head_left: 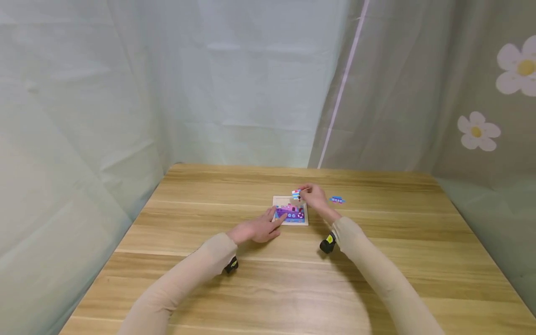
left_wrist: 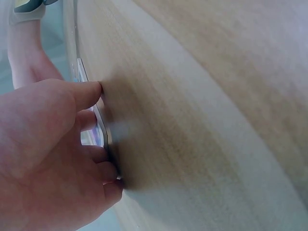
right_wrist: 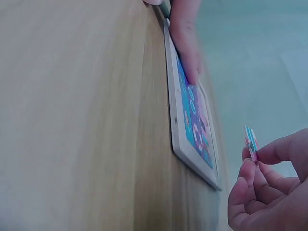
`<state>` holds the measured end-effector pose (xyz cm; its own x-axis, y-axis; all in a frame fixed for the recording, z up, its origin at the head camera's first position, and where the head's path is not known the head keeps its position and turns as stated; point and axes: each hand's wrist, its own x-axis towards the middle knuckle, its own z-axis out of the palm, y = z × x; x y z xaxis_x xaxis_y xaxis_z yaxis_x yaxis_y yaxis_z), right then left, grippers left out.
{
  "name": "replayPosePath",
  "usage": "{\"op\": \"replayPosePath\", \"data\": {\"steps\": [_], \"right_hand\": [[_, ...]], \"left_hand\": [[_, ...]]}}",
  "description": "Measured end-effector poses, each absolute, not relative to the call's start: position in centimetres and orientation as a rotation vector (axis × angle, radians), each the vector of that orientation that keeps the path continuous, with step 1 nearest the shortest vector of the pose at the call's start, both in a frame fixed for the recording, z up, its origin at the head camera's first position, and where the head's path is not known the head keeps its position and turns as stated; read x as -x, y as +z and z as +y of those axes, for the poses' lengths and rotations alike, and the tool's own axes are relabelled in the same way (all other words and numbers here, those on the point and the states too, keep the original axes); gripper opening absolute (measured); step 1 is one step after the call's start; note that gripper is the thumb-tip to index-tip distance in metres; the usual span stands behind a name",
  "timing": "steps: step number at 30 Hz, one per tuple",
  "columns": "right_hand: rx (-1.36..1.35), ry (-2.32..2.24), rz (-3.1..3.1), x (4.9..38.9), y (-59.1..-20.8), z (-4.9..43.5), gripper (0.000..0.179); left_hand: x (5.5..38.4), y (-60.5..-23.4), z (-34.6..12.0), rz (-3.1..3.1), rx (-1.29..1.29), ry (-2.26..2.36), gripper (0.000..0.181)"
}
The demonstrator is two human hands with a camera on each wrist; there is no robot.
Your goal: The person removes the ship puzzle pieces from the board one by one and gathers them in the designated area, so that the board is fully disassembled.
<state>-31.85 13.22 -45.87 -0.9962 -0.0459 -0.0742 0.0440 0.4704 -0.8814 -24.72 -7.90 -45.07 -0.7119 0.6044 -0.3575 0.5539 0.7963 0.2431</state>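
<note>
A small jigsaw puzzle board (head_left: 307, 218) with a pale frame lies flat on the table, its picture a purple and pink ship on blue water. My left hand (head_left: 260, 228) rests at its left side, with the index finger extended over the ship picture; in the left wrist view the thumb is at the frame's near edge. Held above the board's far right corner is a puzzle piece (right_wrist: 250, 142) with blue, white and red marks. My right hand (head_left: 315, 197) pinches that piece between thumb and fingertips, clear of the board.
Right of the board, beyond my right wrist, lies a loose blue and purple puzzle piece (head_left: 337, 199). The wooden table (head_left: 268, 288) reaches back to a pale curtain (head_left: 251, 93). Both sleeved forearms come in from the near edge, with black wrist cameras under the cuffs.
</note>
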Motion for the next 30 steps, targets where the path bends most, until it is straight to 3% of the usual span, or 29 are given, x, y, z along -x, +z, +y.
{"op": "replayPosePath", "data": {"steps": [30], "right_hand": [[-0.117, -1.645, 2.623, 31.1, -45.6, 19.6, 0.031]], "left_hand": [[24.5, -45.2, -7.9, 2.573, -0.879, 0.124, 0.06]]}}
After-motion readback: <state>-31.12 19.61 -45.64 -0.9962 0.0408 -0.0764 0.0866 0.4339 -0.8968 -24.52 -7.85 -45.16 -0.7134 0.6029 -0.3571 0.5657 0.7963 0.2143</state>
